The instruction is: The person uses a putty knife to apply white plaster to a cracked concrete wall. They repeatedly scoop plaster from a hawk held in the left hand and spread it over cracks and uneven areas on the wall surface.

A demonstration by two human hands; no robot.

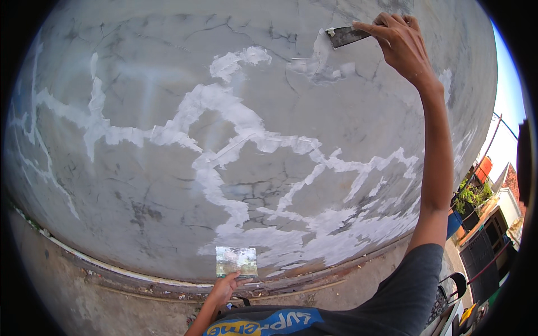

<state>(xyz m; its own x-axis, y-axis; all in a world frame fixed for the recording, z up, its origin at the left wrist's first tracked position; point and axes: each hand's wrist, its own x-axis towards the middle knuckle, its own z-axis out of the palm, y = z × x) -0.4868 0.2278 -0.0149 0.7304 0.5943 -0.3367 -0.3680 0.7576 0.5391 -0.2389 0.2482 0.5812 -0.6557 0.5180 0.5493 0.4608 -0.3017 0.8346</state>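
My right hand (400, 47), arm stretched up, grips a dark flat putty knife (348, 37) with a dab of white filler on its blade. The blade's end touches the grey wall (168, 42) over a fresh, damp-looking filler smear (322, 70). Low in front of me my left hand (225, 288) holds a small rectangular board (236, 262), smeared with whitish residue; its fingers are partly hidden beneath it. Branching white filler bands (218, 98) cover cracks across the wall, with bare dark cracks (252, 193) between some of them.
A pale pipe (112, 271) runs along the foot of the wall, above a concrete floor (61, 288). At the right stand a dark gate (482, 269), a green plant (473, 196), an orange tank (483, 168) and a chair-like black frame (457, 283).
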